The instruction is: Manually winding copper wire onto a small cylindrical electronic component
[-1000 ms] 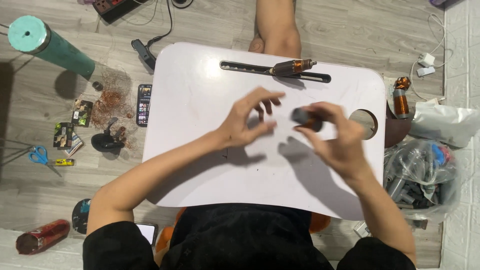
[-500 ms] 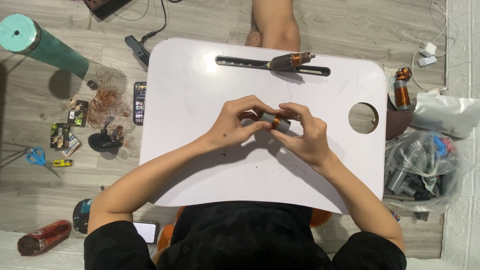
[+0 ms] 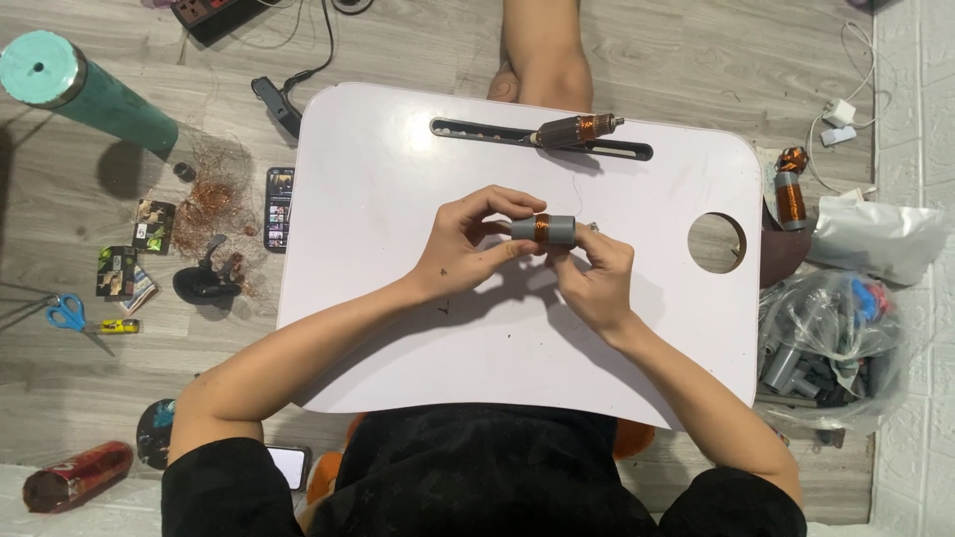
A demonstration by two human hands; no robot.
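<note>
Both hands meet above the middle of a small white lap table (image 3: 398, 179). Between them is a short grey cylinder with a band of copper wire round its middle (image 3: 544, 229), held level. My left hand (image 3: 468, 249) grips its left end with thumb and fingers. My right hand (image 3: 595, 270) holds its right end from below and behind. A thin wire trails up from the piece toward the table's far side. A second copper-wound rotor with a shaft (image 3: 575, 130) lies in the slot at the table's far edge.
The table has a round hole (image 3: 716, 242) at the right. On the wooden floor to the left lie a teal cylinder (image 3: 85, 88), tangled copper wire (image 3: 214, 179), a phone (image 3: 280, 209) and scissors (image 3: 68, 313). At right: another wound coil (image 3: 790, 189) and a bag of grey parts (image 3: 831, 343).
My hands, apart a second ago with the right one holding the grey piece, have come together at the table's middle. Both now grip the piece.
</note>
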